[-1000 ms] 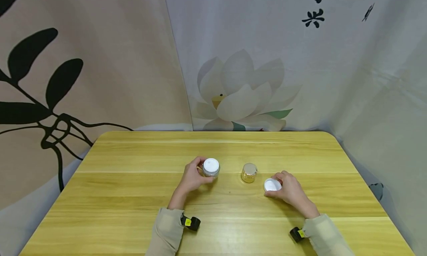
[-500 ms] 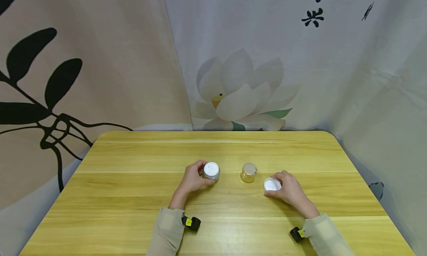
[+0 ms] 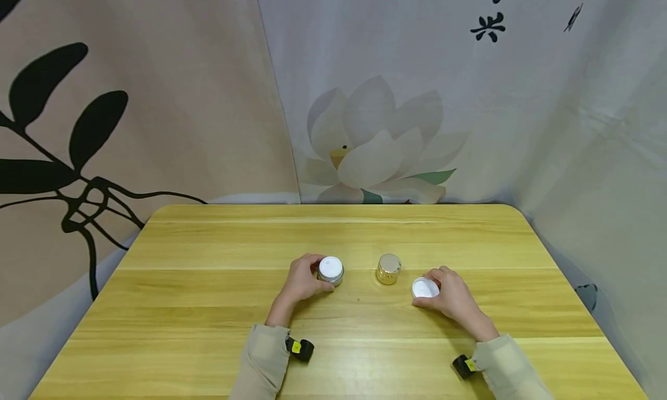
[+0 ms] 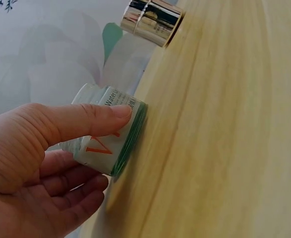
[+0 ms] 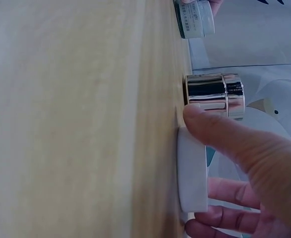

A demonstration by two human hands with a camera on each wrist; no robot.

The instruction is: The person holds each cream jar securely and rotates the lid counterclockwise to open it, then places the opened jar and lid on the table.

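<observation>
In the head view my left hand [image 3: 301,281] grips a small cosmetic jar [image 3: 330,271] with a white top surface. The left wrist view shows the jar's clear upper part, a pale label with orange letters and a green base [image 4: 130,141] close to the tabletop, my thumb lying across the label. My right hand [image 3: 454,294] pinches a white round lid [image 3: 425,289], its hollow side up, low at the table. From the right wrist, the lid [image 5: 192,171] shows edge-on between thumb and fingers. Between both hands stands a shiny gold jar [image 3: 388,269] with its cap on.
All of this is on a wooden table [image 3: 208,307] with rounded far corners. Behind it hangs a cloth backdrop [image 3: 396,52] printed with a flower, dark leaves and characters. A black wrist camera [image 3: 300,349] sits at the left sleeve, another wrist camera [image 3: 462,366] at the right.
My left hand has lowered the cosmetic jar toward the table, slightly nearer to me. The right hand with the lid and the gold jar have stayed in place.
</observation>
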